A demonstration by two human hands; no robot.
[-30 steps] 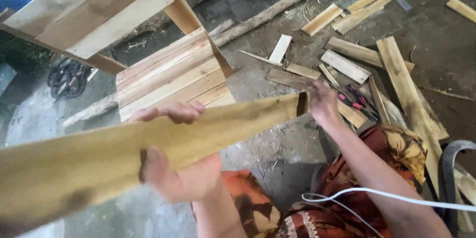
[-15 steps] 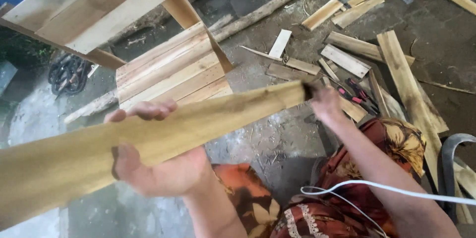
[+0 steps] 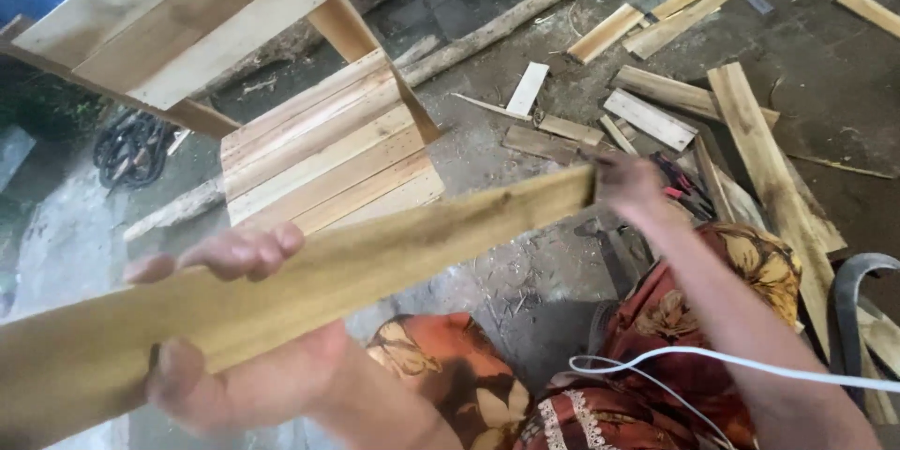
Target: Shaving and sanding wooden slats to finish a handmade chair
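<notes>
Head view: a person holds a long plank in both hands.
Left hand: thumb pressed on the near face, fingers curled over the top edge, clamped on the board.
Right hand: closed around the far end, fingertips hidden behind the wood.
Wooden plank: pale yellow, flat, straight-edged, rough-sawn grain with dark smudges; slanting up from lower left to its right end.
Pallet panel: slatted light boards on the ground beyond the plank.
Offcuts: short strips scattered on the gritty dark floor.
White cable: thin, crossing the patterned cloth.
</notes>
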